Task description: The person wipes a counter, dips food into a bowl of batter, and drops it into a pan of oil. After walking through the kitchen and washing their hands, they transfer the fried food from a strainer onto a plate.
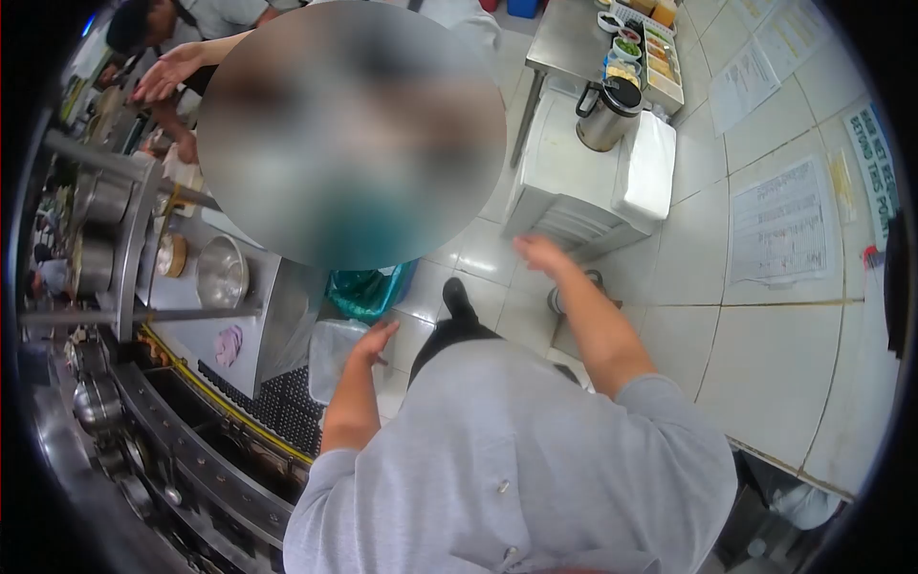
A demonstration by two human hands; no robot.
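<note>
Head view: my left hand (375, 337) hovers open over a clear tub (332, 356), light, rigid, best gripped by the rim; my right hand (538, 254) is open, empty.

We see a steel jug (608, 112) standing on a white cabinet (574, 182), with food tubs (643, 48) on the counter beyond it. Left of the cabinet, a metal bowl (222, 272) sits on a steel counter (196, 330), and paper notices (779, 223) hang right of the cabinet.

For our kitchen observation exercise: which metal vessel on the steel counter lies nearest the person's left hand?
The steel bowl, sitting open on the counter. The pots stand farther from the left hand, behind the rail.
</note>
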